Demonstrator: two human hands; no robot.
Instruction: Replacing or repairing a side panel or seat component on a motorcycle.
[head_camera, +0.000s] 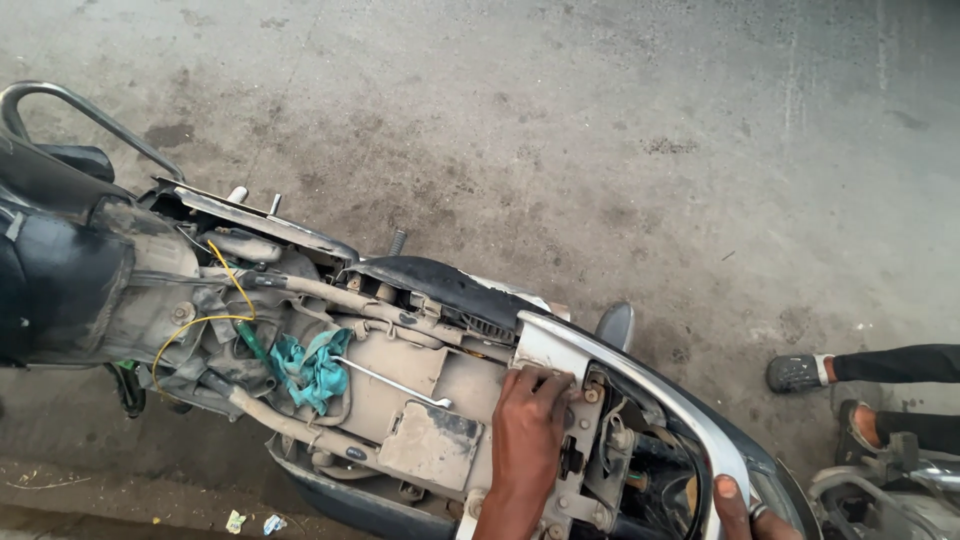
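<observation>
From the left we see a stripped, dusty scooter frame (300, 300), its front cut off by the edge, a teal rag (315, 368) beside a spanner (392, 384). Our left hand (527, 425) lies flat on the rear bracket (585, 440), fingers spread, gripping nothing. Our right hand (745, 510), mostly cropped, touches the chrome grab rail (640, 385); we cannot tell its grip.

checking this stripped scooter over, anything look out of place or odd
Yes: a teal rag is stuffed among the frame tubes, a loose spanner lies across the dusty panel, and a yellow wire loops free near the rear.
</observation>
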